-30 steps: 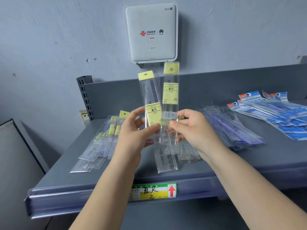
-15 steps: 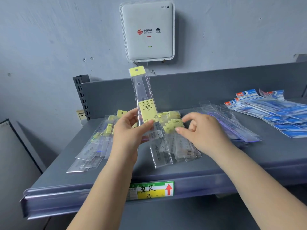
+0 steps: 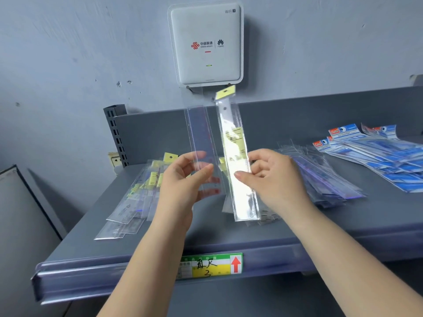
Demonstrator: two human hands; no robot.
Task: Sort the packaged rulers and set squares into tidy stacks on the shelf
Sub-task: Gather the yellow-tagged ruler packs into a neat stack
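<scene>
- Far left of the frame: dark cabinet edge [image 3: 27, 202] against the grey wall.
- Left part of the shelf [image 3: 229, 236]: loose stack of yellow-tagged ruler packs [image 3: 137, 197], fanned out, lying flat.
- Centre-left: left hand [image 3: 183, 181] pinches a clear ruler pack [image 3: 199, 138] between thumb and fingers at its lower part; pack stands near upright above the shelf, top end in front of the back panel.
- Upper centre: white WiFi router [image 3: 206, 42] on the wall, green LED lit.
- Centre: right hand [image 3: 272, 177] grips a yellow-tagged ruler pack [image 3: 235, 156], thumb in front, fingers behind; pack tilted slightly left at the top, yellow tag just under the router, lower end near the shelf over a few packs lying there.
- The two held packs are just beside each other, not touching as far as I can tell.
- Lower centre: green/yellow price label [image 3: 210, 266] with red arrow on the shelf's front edge.
- Right of centre: pile of clear packs with purple edges [image 3: 325, 181], flat.
- Far right: blue-headed packs [image 3: 377, 154], overlapped in a row, flat.
</scene>
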